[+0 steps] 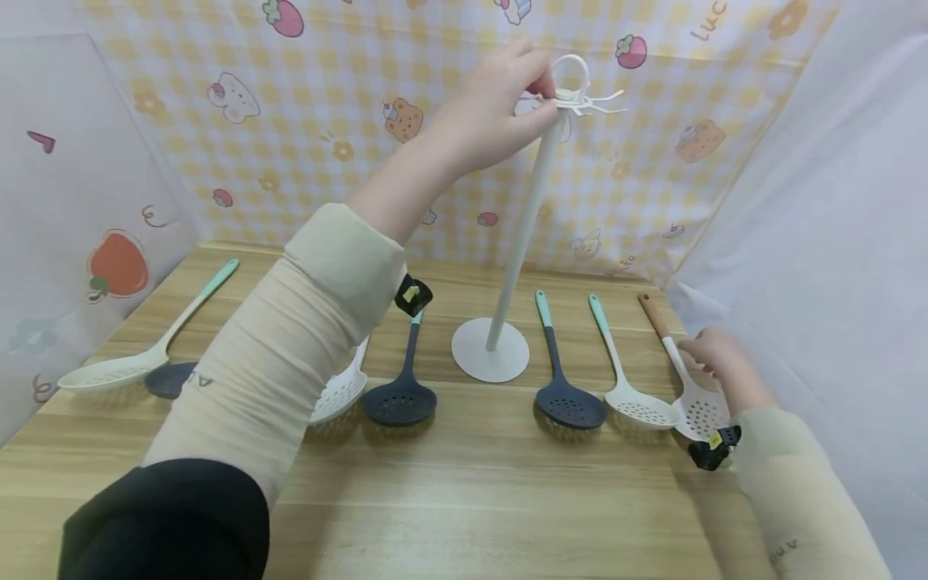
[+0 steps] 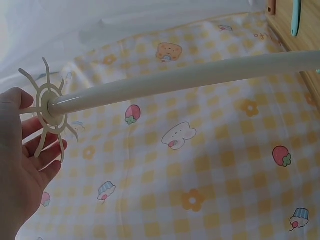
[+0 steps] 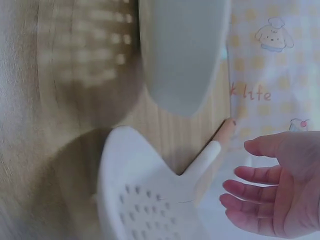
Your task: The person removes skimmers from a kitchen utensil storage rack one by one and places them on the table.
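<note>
My left hand (image 1: 496,113) pinches the hooked ring (image 1: 576,101) at the top of a white utensil stand (image 1: 524,229). In the left wrist view, thumb and fingers close around one thin hook beside the pole (image 2: 180,82). The stand's round base rests on the table, and its pole leans in the head view. At the far right, my right hand (image 1: 721,362) hovers beside the handle of a white skimmer (image 1: 703,411) with a brown grip end. The right wrist view shows that hand (image 3: 280,187) with loosely spread fingers, apart from the skimmer.
Right of the base lie a dark skimmer (image 1: 569,404) and a white skimmer with a mint handle (image 1: 641,407). Left of it are another dark skimmer (image 1: 400,401), a white one (image 1: 341,395), a dark utensil (image 1: 168,380) partly behind my sleeve, and a white skimmer (image 1: 119,370).
</note>
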A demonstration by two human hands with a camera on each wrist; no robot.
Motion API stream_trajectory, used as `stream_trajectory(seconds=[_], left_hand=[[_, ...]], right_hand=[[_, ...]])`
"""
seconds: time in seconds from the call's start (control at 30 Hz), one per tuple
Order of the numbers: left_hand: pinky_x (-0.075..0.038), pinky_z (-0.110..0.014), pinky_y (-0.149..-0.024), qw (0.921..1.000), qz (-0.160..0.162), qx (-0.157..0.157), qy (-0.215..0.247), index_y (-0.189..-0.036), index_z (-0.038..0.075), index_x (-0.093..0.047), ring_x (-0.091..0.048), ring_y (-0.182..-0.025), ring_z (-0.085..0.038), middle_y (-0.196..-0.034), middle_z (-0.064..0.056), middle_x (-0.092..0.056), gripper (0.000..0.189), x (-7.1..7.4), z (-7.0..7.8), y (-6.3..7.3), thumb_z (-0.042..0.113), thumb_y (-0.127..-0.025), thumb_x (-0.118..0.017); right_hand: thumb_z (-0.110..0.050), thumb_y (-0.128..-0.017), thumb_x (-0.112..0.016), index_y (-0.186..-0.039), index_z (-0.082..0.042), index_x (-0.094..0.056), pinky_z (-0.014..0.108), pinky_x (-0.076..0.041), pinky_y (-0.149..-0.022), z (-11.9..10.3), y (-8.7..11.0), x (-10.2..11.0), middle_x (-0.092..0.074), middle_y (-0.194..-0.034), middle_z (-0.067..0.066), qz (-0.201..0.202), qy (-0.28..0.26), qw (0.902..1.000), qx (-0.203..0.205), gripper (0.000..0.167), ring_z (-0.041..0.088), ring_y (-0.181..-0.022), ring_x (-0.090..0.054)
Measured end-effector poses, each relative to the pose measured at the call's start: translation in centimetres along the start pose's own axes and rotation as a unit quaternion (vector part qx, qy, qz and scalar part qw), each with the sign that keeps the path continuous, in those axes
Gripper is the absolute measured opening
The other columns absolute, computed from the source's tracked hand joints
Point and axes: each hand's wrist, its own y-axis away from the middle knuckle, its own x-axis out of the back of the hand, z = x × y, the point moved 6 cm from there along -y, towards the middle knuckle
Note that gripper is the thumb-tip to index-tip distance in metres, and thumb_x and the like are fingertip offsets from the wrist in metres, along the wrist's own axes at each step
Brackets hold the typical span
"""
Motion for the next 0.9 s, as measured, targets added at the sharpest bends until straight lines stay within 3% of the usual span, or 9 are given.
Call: stream_trajectory(seconds=[0.17, 0.3, 0.47, 0.63, 0.8, 0.9], left_hand=[[-0.028, -0.016, -0.099, 0.9999, -0.012, -0.004, 0.003, -0.12, 0.012, -0.055, -0.041, -0.12, -0.006, -0.124, 0.004, -0.048, 0.032, 0.2, -0.1, 0.5, 0.036, -0.099, -0.048], [-0.025, -0.017, -0.103, 0.9995, -0.028, -0.007, 0.014, -0.13, 0.014, -0.05, -0.036, -0.127, -0.005, -0.133, 0.003, -0.046, 0.042, 0.7, -0.2, 1.1, 0.042, -0.101, -0.043], [-0.026, -0.019, -0.103, 0.9996, -0.027, -0.004, -0.002, -0.129, 0.015, -0.051, -0.036, -0.127, -0.004, -0.134, 0.004, -0.047, 0.041, 1.8, -1.1, 1.9, 0.042, -0.103, -0.035], [-0.031, -0.023, -0.102, 0.9992, -0.025, 0.027, -0.016, -0.134, 0.011, -0.048, -0.04, -0.125, -0.01, -0.133, 0.0, -0.048, 0.043, 2.7, -4.2, 3.6, 0.039, -0.103, -0.034], [-0.033, -0.037, -0.105, 0.9948, -0.045, 0.09, -0.015, -0.15, 0.014, -0.028, -0.039, -0.129, -0.021, -0.142, -0.009, -0.041, 0.054, 2.8, -8.5, 6.1, 0.04, -0.103, -0.033], [-0.03, -0.045, -0.106, 0.9903, -0.066, 0.119, -0.03, -0.152, 0.015, -0.023, -0.038, -0.13, -0.027, -0.145, -0.011, -0.038, 0.057, 2.5, -10.9, 7.4, 0.041, -0.103, -0.032]], right_hand=[[-0.027, -0.094, -0.049, -0.1, 0.014, -0.055, 0.036, -0.05, -0.058, -1.5, 0.6, 1.2, -0.057, -0.085, 0.021, 0.036, 0.019, 0.9985, 0.036, 0.042, 0.029, -0.073, -0.056], [-0.028, -0.095, -0.049, -0.102, 0.013, -0.056, 0.043, -0.048, -0.064, -2.7, 1.1, 2.0, -0.059, -0.091, 0.024, 0.062, 0.048, 0.9951, 0.061, 0.042, 0.034, -0.08, -0.056], [-0.027, -0.095, -0.049, -0.103, 0.013, -0.056, 0.049, -0.046, -0.068, -4.5, 1.9, 3.0, -0.059, -0.096, 0.027, 0.088, 0.069, 0.9893, 0.093, 0.041, 0.04, -0.086, -0.055], [-0.028, -0.097, -0.049, -0.107, 0.013, -0.055, 0.05, -0.046, -0.068, -5.9, 2.5, 3.8, -0.058, -0.101, 0.031, 0.108, 0.065, 0.9852, 0.116, 0.043, 0.043, -0.089, -0.056], [-0.033, -0.099, -0.045, -0.112, 0.013, -0.05, 0.054, -0.045, -0.072, -7.1, 3.0, 4.9, -0.053, -0.107, 0.035, 0.159, 0.043, 0.9759, 0.143, 0.048, 0.048, -0.093, -0.053], [-0.035, -0.1, -0.043, -0.116, 0.013, -0.048, 0.058, -0.042, -0.077, -7.8, 3.5, 5.7, -0.051, -0.11, 0.037, 0.187, 0.034, 0.969, 0.158, 0.051, 0.05, -0.097, -0.051]])
